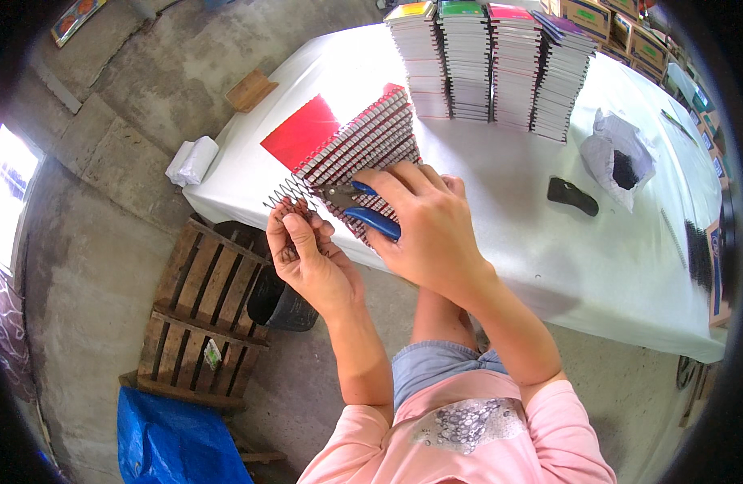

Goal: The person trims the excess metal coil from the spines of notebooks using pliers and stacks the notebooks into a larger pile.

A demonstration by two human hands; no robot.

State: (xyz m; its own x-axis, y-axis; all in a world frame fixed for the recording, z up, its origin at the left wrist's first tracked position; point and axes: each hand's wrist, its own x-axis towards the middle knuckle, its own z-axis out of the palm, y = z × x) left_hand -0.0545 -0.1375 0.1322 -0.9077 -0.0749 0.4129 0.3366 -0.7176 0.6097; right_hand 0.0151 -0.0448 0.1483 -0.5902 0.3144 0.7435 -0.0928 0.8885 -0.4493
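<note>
A pink shirt [468,466] fills five o'clock. At nine, the left grip [313,256] pinches dark coils [288,192]; toward twelve, red-covered notebooks [359,141] lie on the bench [509,218]; at two, the right grip [432,222] clasps blue-handled pliers [373,221]. Coil trimming seems in hand, next needing a careful squeeze.

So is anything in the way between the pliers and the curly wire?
Nothing that I can see. The pliers in the right hand point toward the wire in the left hand. The books lie behind, not between. I can't tell if the tips touch the wire.
</note>
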